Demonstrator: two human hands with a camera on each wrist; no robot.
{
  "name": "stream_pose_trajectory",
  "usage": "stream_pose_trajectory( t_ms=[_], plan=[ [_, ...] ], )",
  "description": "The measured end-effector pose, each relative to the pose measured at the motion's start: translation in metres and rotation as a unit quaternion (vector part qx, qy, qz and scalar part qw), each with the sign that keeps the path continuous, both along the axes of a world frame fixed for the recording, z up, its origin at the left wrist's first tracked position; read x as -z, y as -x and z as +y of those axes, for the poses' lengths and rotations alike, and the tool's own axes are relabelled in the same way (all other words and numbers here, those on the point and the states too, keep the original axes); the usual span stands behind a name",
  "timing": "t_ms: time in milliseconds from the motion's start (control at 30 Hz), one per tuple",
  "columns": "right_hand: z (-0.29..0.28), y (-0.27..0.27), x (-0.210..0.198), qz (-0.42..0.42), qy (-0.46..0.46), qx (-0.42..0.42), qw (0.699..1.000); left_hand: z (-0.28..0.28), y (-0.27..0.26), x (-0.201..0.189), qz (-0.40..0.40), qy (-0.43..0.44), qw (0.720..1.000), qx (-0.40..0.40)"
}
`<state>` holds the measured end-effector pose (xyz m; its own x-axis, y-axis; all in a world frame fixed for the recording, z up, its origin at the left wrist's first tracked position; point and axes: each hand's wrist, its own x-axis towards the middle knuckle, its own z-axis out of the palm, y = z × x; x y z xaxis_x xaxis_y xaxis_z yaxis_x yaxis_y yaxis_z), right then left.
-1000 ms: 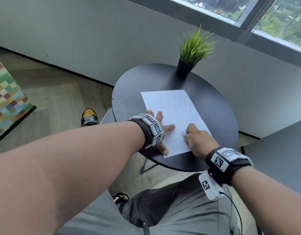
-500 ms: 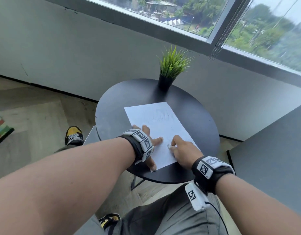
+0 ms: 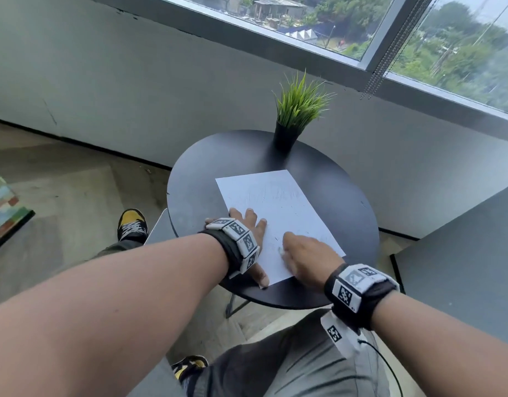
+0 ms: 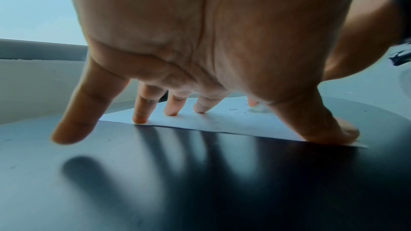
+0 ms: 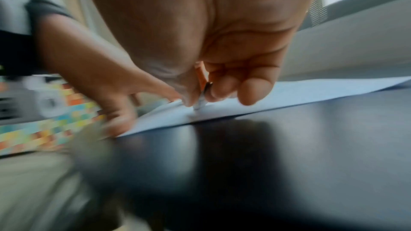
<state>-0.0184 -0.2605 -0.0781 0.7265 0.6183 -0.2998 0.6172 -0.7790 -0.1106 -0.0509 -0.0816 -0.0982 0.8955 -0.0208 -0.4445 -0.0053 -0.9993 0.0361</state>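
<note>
A white sheet of paper (image 3: 275, 202) with faint pencil marks lies on a round black table (image 3: 207, 167). My left hand (image 3: 247, 224) presses on the sheet's near left part with straight, spread fingers; the left wrist view shows the fingertips (image 4: 140, 119) on the paper (image 4: 233, 122) and the little finger on the bare table. My right hand (image 3: 304, 253) sits on the near end of the sheet. In the right wrist view this hand (image 5: 206, 97) pinches an orange pencil (image 5: 202, 78), whose metal-banded end touches the paper (image 5: 311, 90).
A small potted grass plant (image 3: 298, 110) stands at the table's far edge, below a grey wall and window. A second dark tabletop (image 3: 462, 267) is at the right. My legs and a yellow-black shoe (image 3: 131, 224) are under the near edge. A colourful checkered object (image 3: 3, 207) lies left.
The head view has tilted up toward the window. My left hand stays pressed on the paper. My right hand with the pencil has shifted a little over the sheet's near end.
</note>
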Motion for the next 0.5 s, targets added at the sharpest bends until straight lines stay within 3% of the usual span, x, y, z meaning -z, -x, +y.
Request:
stream_pose_trajectory(
  t_ms=[67,100,233,400,500],
  plan=[
    [0.010,0.020,0.001,0.039,0.003,-0.074,0.996,0.004,0.001,0.002,-0.004,0.008,1.000,-0.003],
    [0.012,0.017,-0.002,0.044,0.001,-0.070,0.997,0.006,0.002,0.003,-0.009,0.011,1.000,-0.002],
    [0.013,-0.020,-0.008,-0.007,0.010,0.046,0.999,0.007,0.004,0.010,-0.025,0.022,0.999,-0.003],
    [0.028,0.007,-0.003,0.030,0.035,-0.077,0.996,0.009,0.002,0.013,-0.021,0.044,0.999,-0.005],
    [0.021,-0.028,-0.009,-0.013,0.034,0.028,0.999,0.008,0.002,0.013,-0.029,0.039,0.999,0.000]
  ],
)
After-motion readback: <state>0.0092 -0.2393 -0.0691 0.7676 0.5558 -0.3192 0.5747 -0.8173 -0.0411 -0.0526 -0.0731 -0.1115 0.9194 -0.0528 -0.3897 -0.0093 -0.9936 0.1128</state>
